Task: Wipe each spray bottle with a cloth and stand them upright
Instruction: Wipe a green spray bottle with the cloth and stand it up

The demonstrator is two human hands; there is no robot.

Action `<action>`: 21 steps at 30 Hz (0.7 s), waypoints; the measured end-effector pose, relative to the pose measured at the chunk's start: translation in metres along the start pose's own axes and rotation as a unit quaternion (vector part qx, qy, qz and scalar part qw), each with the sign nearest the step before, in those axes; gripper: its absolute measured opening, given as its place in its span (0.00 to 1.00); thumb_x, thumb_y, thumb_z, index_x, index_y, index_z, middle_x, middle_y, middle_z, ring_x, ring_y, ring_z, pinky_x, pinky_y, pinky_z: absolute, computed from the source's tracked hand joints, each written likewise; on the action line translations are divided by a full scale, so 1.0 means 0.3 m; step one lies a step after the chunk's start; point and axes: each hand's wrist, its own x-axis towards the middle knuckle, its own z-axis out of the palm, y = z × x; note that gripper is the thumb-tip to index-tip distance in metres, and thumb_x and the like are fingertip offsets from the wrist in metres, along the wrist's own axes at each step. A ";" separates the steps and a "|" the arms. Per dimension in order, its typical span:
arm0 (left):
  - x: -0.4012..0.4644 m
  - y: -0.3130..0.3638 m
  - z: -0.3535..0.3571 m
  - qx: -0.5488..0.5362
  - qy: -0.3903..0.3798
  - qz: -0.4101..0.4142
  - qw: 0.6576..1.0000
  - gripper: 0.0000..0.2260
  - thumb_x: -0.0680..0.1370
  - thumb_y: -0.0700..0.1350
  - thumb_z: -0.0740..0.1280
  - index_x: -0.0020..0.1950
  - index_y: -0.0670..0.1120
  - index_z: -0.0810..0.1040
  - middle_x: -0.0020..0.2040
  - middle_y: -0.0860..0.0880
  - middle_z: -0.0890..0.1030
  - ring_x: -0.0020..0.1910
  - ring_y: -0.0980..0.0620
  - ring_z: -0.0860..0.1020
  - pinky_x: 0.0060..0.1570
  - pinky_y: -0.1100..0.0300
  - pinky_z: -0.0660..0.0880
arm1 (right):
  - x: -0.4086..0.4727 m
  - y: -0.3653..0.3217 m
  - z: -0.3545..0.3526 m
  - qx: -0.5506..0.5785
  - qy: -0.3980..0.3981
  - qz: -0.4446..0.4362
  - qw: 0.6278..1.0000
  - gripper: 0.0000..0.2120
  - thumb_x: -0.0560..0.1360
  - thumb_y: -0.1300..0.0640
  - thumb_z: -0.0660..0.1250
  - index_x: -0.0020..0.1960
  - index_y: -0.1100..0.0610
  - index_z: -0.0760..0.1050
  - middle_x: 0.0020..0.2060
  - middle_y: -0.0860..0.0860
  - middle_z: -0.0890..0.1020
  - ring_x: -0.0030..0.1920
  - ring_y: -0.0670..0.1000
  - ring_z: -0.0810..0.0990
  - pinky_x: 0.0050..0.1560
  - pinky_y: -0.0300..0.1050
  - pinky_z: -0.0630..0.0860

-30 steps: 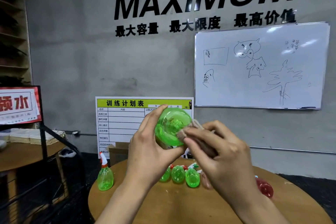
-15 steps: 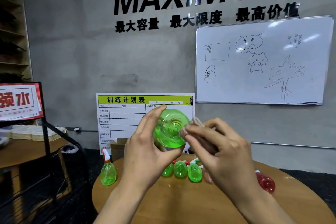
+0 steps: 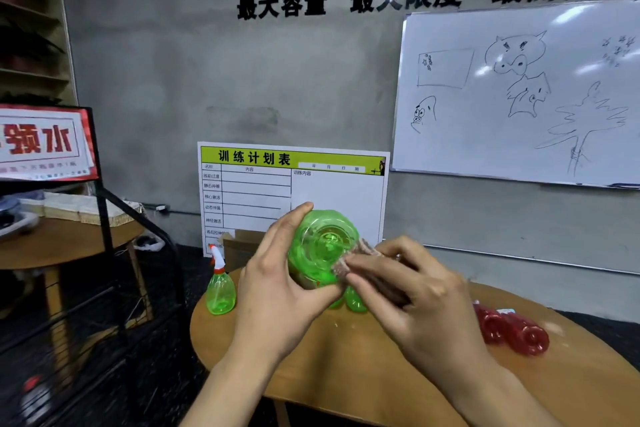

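**Green bottle held base-on to the camera**

An upright green spray bottle (image 3: pixel 220 291) stands at the round wooden table's (image 3: pixel 363 378) left edge. The left hand (image 3: pixel 277 291) grips the held bottle (image 3: pixel 322 246) above the table, its long axis toward the viewer, ridged translucent green base facing the camera. The right hand (image 3: pixel 412 291) pinches a brownish cloth (image 3: pixel 360 258) against its right side. Red bottles (image 3: pixel 512 331) lie rightward.
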 end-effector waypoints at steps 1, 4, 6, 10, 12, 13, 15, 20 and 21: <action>-0.007 -0.023 0.001 0.008 -0.005 -0.004 1.000 0.41 0.64 0.60 0.81 0.76 0.61 0.72 0.68 0.62 0.78 0.66 0.62 0.78 0.64 0.65 0.75 | 0.003 0.013 0.015 0.000 0.012 0.020 1.000 0.08 0.78 0.46 0.74 0.56 0.44 0.86 0.47 0.41 0.79 0.41 0.42 0.81 0.38 0.46 0.80; -0.036 -0.091 0.016 0.020 -0.018 -0.022 0.999 0.42 0.64 0.56 0.84 0.76 0.61 0.72 0.68 0.62 0.78 0.66 0.62 0.78 0.64 0.64 0.75 | 0.005 0.035 0.089 0.008 0.026 0.054 0.998 0.08 0.77 0.46 0.74 0.55 0.45 0.87 0.47 0.42 0.80 0.40 0.43 0.81 0.39 0.47 0.80; -0.053 -0.118 0.024 0.018 -0.022 -0.026 0.999 0.40 0.65 0.57 0.82 0.76 0.61 0.72 0.68 0.63 0.78 0.65 0.64 0.77 0.61 0.70 0.74 | -0.009 0.034 0.140 0.015 0.012 0.051 0.999 0.08 0.77 0.47 0.74 0.56 0.45 0.87 0.48 0.42 0.79 0.41 0.42 0.81 0.40 0.45 0.80; -0.085 -0.183 0.035 0.019 -0.032 -0.042 0.998 0.39 0.66 0.58 0.79 0.76 0.60 0.72 0.69 0.63 0.77 0.67 0.64 0.76 0.62 0.71 0.73 | -0.058 0.050 0.235 0.014 -0.011 0.047 0.999 0.08 0.77 0.47 0.75 0.56 0.46 0.87 0.48 0.42 0.80 0.42 0.42 0.80 0.40 0.44 0.79; -0.098 -0.221 0.039 0.020 -0.037 -0.053 0.998 0.40 0.66 0.56 0.81 0.77 0.60 0.71 0.70 0.63 0.77 0.68 0.63 0.76 0.65 0.65 0.75 | -0.069 0.056 0.270 0.055 -0.002 0.077 0.996 0.07 0.77 0.50 0.77 0.55 0.47 0.87 0.48 0.43 0.81 0.45 0.43 0.82 0.44 0.42 0.79; -0.103 -0.240 0.040 0.021 -0.038 -0.058 0.997 0.41 0.66 0.55 0.82 0.77 0.60 0.71 0.70 0.63 0.77 0.69 0.63 0.76 0.66 0.63 0.74 | -0.068 0.059 0.286 0.095 0.010 0.111 0.989 0.07 0.76 0.51 0.78 0.54 0.48 0.88 0.48 0.43 0.82 0.47 0.44 0.83 0.46 0.41 0.79; -0.111 -0.280 0.041 0.026 -0.036 -0.062 0.997 0.41 0.67 0.54 0.83 0.78 0.61 0.71 0.72 0.61 0.76 0.71 0.62 0.74 0.68 0.60 0.74 | -0.057 0.076 0.323 0.175 0.034 0.193 0.965 0.07 0.74 0.53 0.79 0.52 0.48 0.88 0.46 0.44 0.84 0.49 0.47 0.85 0.51 0.38 0.78; -0.140 -0.392 0.043 0.028 -0.056 -0.113 0.992 0.44 0.68 0.48 0.82 0.78 0.70 0.65 0.77 0.58 0.70 0.74 0.59 0.72 0.69 0.47 0.76 | -0.072 0.155 0.459 0.282 -0.002 0.322 0.904 0.06 0.75 0.57 0.77 0.51 0.49 0.88 0.47 0.46 0.87 0.51 0.46 0.85 0.58 0.45 0.78; -0.149 -0.411 0.046 0.023 -0.066 -0.122 0.990 0.45 0.69 0.45 0.82 0.78 0.72 0.64 0.78 0.57 0.68 0.75 0.59 0.71 0.70 0.49 0.76 | -0.082 0.162 0.485 0.297 -0.008 0.340 0.893 0.06 0.75 0.58 0.77 0.51 0.50 0.88 0.47 0.47 0.88 0.51 0.47 0.86 0.58 0.46 0.79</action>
